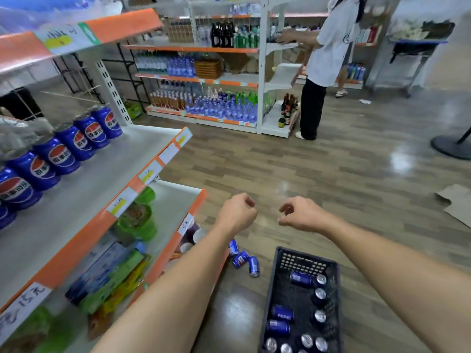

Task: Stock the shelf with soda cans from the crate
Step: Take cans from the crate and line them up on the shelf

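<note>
A dark plastic crate stands on the floor at the bottom right and holds several blue soda cans, some upright, some lying down. Three more blue cans lie on the floor left of the crate. On the white shelf at the left, several blue cans stand in a row along the back. My left hand and my right hand hang in the air above the floor beyond the crate. Both are loosely curled, with nothing in them.
Below the can shelf, lower shelves hold green cups and snack packs. A person stands at a far shelf unit of bottles. Flat cardboard lies on the floor at the right, near a round stand base.
</note>
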